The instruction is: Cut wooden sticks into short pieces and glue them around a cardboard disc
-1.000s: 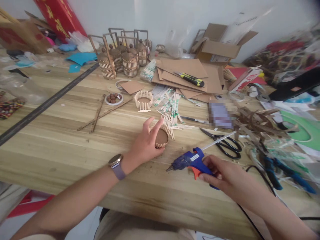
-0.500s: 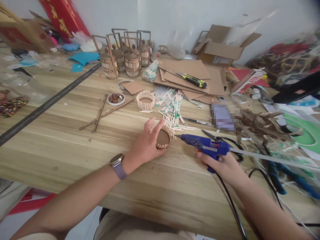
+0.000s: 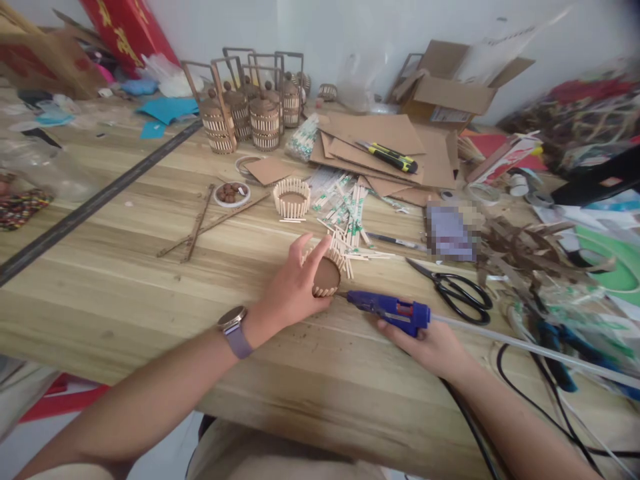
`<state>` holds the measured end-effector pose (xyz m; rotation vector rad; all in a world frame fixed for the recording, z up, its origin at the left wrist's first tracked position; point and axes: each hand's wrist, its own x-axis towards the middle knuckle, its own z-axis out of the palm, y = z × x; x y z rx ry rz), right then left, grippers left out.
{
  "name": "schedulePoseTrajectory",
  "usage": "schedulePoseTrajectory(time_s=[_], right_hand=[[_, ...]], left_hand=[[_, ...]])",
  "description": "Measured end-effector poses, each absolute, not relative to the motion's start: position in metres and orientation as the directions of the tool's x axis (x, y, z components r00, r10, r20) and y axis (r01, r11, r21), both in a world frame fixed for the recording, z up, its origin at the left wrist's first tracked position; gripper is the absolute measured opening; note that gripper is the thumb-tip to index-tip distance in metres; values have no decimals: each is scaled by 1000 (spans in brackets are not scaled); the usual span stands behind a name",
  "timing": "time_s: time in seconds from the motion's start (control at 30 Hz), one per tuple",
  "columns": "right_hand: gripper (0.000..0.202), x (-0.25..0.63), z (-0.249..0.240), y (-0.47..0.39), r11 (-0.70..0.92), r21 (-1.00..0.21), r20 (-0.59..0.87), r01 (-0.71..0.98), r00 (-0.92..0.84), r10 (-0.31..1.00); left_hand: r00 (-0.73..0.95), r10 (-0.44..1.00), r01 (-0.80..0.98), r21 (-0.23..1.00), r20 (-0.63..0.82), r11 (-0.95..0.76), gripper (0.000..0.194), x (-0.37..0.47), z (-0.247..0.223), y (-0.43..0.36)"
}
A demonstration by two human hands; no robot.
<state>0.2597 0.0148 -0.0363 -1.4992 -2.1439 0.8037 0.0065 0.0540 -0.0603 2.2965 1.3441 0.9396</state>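
My left hand (image 3: 295, 287) is wrapped round the left side of a round brown cardboard base (image 3: 327, 276) edged with short upright wooden sticks. My right hand (image 3: 430, 347) grips a blue glue gun (image 3: 387, 311), its nozzle tip close to the lower right edge of that base. A clear glue stick trails out of the gun's rear. Loose wooden sticks (image 3: 350, 253) lie just behind the base. Farther back stands a second ring of upright sticks (image 3: 292, 199), beside a white dish (image 3: 233, 194) of brown balls.
Black scissors (image 3: 460, 293) lie right of the glue gun. Behind are flat cardboard pieces (image 3: 370, 133) with a yellow-black cutter (image 3: 390, 157). Several lidded stick baskets (image 3: 264, 123) stand at the back. Two thin brown strips (image 3: 200, 223) cross at left; a black cable hangs at right.
My right hand has moved the glue gun left and down, bringing its nozzle to the base's lower right edge and uncovering the scissors. My left hand keeps its hold.
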Motion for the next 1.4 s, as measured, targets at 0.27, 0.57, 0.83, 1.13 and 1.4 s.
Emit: schedulePoseTrajectory(time_s=[0.27,0.57,0.83,1.13,1.4], right_hand=[[25,255,-32,14,285,-603,33,745,-333,942],[30,257,-37,15,328,-588,47,739,-374,926],[30,258,-40,17,338,-565,47,753,-379,924],[29,258,-39,16,346,-556,49,756,-385,922],[29,256,-39,15,338,-568,53,750,-376,925]], left_hand=[[342,861,654,563,377,-506,109,7,-60,54],[336,865,661,561,373,-498,108,7,-60,54],[347,857,656,555,380,-511,108,7,-61,54],[344,856,654,556,385,-513,108,7,-62,54],[342,854,649,558,393,-517,109,7,-62,55]])
